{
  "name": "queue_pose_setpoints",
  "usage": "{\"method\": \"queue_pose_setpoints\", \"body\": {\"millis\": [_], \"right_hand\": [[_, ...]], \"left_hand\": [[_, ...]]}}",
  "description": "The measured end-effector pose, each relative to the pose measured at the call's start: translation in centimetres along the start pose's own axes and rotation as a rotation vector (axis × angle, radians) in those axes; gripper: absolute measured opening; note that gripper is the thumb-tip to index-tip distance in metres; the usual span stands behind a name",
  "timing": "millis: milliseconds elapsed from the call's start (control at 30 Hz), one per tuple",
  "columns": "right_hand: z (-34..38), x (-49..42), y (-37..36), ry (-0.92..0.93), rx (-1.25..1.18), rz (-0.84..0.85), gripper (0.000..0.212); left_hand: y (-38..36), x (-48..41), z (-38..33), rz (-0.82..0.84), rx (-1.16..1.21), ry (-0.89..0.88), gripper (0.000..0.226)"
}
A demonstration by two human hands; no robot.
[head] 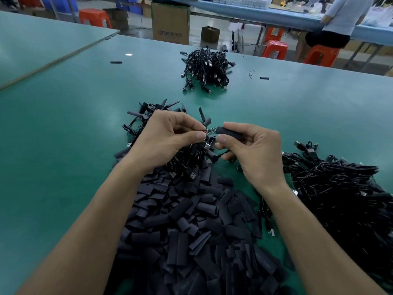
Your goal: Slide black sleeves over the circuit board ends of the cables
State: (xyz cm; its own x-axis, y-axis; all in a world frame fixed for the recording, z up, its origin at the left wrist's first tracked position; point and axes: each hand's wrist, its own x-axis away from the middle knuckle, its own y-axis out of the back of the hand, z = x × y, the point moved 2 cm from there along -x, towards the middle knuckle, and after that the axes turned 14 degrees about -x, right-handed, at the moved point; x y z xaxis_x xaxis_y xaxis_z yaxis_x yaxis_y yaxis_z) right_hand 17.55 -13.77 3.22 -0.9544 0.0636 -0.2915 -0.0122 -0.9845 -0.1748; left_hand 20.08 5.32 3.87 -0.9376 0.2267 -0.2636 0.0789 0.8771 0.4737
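Note:
My left hand (170,137) pinches a black cable just behind its small green circuit board (210,130), which points to the right. My right hand (253,150) pinches a black sleeve (228,133) whose open mouth meets the tip of the board. Both hands hover above a heap of loose black sleeves (191,226) that spreads toward me. Beneath my left hand lies a bunch of cables with sleeves on their ends (161,111).
A tangle of black cables (340,188) lies at my right on the green table (63,135). Another cable bundle (206,69) sits farther back. Two stray sleeves (116,62) (264,78) lie apart. Beyond the table edge are orange stools, cardboard boxes and a seated person (340,20).

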Motion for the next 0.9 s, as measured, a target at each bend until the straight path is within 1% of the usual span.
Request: {"method": "queue_pose_setpoints", "body": {"millis": [167, 400, 500, 633, 767, 900], "right_hand": [[0.57, -0.33, -0.02, -0.103, -0.016, 0.151, 0.026], [0.25, -0.39, -0.54, -0.100, 0.022, 0.228, 0.025], [0.14, -0.32, -0.34, -0.091, -0.004, 0.190, 0.022], [0.18, -0.05, -0.05, -0.069, -0.044, 0.113, 0.023], [0.21, 0.09, -0.03, -0.055, -0.066, 0.101, 0.022], [0.14, 0.15, 0.06, -0.061, -0.094, 0.092, 0.020]], "left_hand": [[-0.04, 0.05, -0.07, 0.061, 0.002, -0.009, 0.011], [-0.30, 0.19, -0.01, 0.090, -0.028, -0.022, 0.018], [-0.37, 0.20, 0.09, 0.095, -0.010, -0.004, 0.018], [-0.35, 0.21, 0.36, 0.055, -0.019, 0.014, 0.010], [-0.24, 0.18, 0.52, 0.016, -0.058, 0.024, 0.011], [-0.48, 0.22, 0.42, 0.034, -0.151, 0.028, 0.012]]}}
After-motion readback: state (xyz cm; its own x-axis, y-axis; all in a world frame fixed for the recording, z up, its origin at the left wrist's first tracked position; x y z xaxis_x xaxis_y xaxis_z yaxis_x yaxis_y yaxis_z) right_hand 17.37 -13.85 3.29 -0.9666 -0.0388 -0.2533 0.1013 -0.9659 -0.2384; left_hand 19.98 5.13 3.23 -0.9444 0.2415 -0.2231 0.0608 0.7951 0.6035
